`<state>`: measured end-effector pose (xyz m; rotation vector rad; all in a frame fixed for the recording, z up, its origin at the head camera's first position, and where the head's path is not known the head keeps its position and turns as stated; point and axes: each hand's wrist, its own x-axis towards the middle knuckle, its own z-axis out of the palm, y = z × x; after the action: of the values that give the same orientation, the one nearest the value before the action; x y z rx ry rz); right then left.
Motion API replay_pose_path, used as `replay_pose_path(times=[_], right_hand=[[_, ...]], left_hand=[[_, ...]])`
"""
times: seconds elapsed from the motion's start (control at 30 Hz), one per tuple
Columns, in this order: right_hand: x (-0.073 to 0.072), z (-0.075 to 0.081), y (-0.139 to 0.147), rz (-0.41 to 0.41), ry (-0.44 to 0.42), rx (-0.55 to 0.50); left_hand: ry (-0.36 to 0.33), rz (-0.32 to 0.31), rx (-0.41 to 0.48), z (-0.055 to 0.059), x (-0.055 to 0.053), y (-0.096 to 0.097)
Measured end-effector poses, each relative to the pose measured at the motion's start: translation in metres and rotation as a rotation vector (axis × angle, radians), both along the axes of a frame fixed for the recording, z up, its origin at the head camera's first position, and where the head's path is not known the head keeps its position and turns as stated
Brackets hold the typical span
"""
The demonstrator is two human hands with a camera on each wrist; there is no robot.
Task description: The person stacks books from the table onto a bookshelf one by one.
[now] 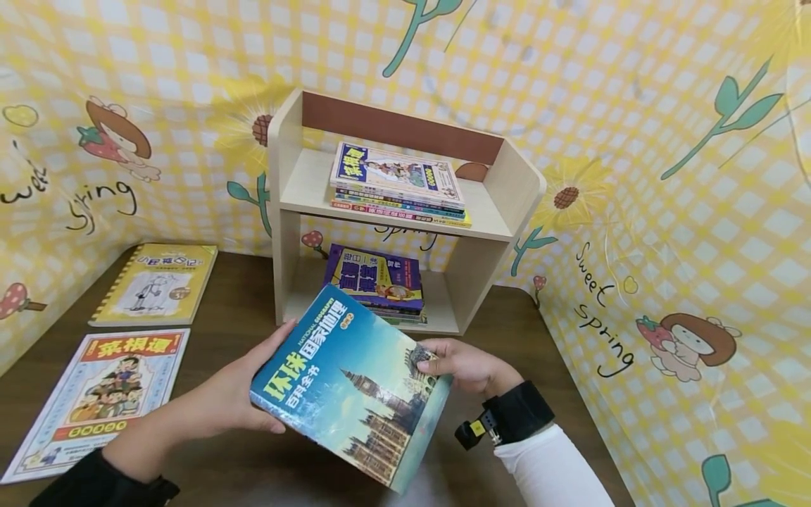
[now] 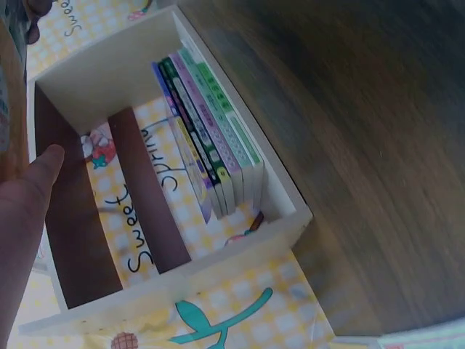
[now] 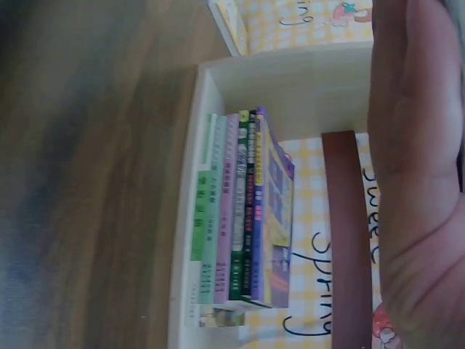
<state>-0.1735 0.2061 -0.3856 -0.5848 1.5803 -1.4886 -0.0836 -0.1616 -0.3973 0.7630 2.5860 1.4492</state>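
Observation:
A thick blue book (image 1: pixel 355 394) with a clock tower on its cover is held tilted, front side up, before the small shelf. My left hand (image 1: pixel 237 394) grips its spine side at the left. On the opposite edge, my right hand (image 1: pixel 469 366) holds it with the thumb on the cover and the other fingers mostly hidden underneath. Behind the book stands a two-tier wooden shelf (image 1: pixel 394 225). A stack of books (image 1: pixel 399 176) lies on its upper board. Another stack, topped by a purple book (image 1: pixel 374 278), lies on the lower board, partly covered by the blue book.
To the left on the dark brown table (image 1: pixel 241 282) lie a yellow book (image 1: pixel 155 285) and, nearer, a white-bordered magazine-like book (image 1: pixel 104 401). A yellow checked cloth (image 1: pixel 633 176) with flowers surrounds the table at the back and sides.

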Motion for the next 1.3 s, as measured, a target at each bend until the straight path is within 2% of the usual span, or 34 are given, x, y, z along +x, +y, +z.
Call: replay_pose_path(times=[0.23,0.47,0.57,0.7,0.8,0.93,1.03,1.17,1.3], right_hand=[[-0.010,0.012,-0.005,-0.061,0.023,0.025],[-0.016,0.021,-0.007,-0.127,0.041,0.077],[-0.019,0.024,-0.009,-0.196,0.047,0.090],[-0.020,0.025,-0.015,-0.328,0.042,0.078],[-0.017,0.026,-0.022,-0.448,0.022,0.044],[-0.009,0.029,-0.034,-0.631,-0.008,-0.055],[-0.002,0.033,-0.042,-0.741,-0.009,-0.137],[0.009,0.040,-0.051,-0.804,0.021,-0.205],[0.021,0.045,-0.056,-0.803,0.045,-0.248]], left_hand=[[-0.034,0.051,0.006,0.004,0.006,0.007],[-0.030,0.118,-0.022,0.007,0.009,0.011],[-0.020,0.142,-0.015,0.008,0.010,0.013],[-0.002,0.189,0.016,0.009,0.011,0.015],[-0.034,0.217,0.094,0.010,0.013,0.018],[-0.096,0.252,0.230,0.012,0.015,0.024],[-0.081,0.296,0.290,0.015,0.016,0.029],[-0.038,0.327,0.398,0.017,0.017,0.037],[0.010,0.348,0.486,0.018,0.016,0.043]])
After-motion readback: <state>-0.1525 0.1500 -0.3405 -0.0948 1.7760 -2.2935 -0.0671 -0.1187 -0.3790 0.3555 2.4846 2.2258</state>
